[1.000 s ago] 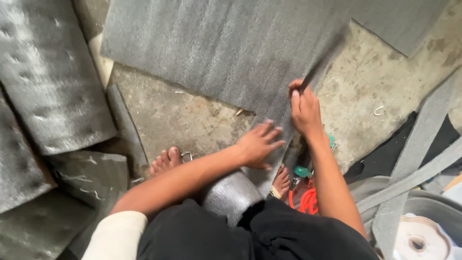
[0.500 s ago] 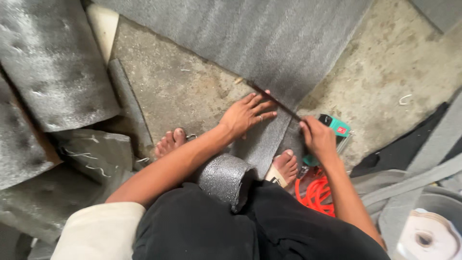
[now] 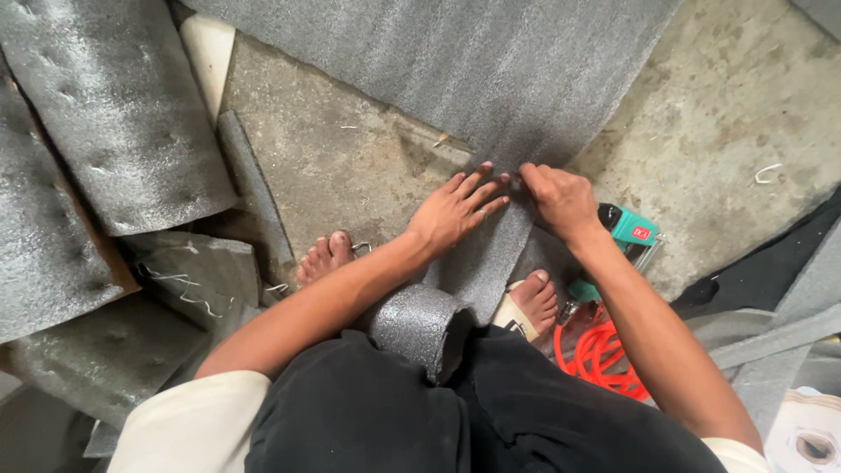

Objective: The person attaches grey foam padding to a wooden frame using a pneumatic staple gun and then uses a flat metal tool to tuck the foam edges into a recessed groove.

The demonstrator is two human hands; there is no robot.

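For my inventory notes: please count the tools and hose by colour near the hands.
Green: 1, the stapler-like tool beside the right hand
Orange: 1, the coiled hose
Total: 2

The wide grey foam sheet (image 3: 491, 79) runs out past the top edge. The right hand (image 3: 561, 200) covers its own fingertips, so whether it pinches the foam is unclear. The green stapler-like tool (image 3: 626, 229) sits half behind that wrist, and the white tape roll (image 3: 810, 438) is cropped at the corner.
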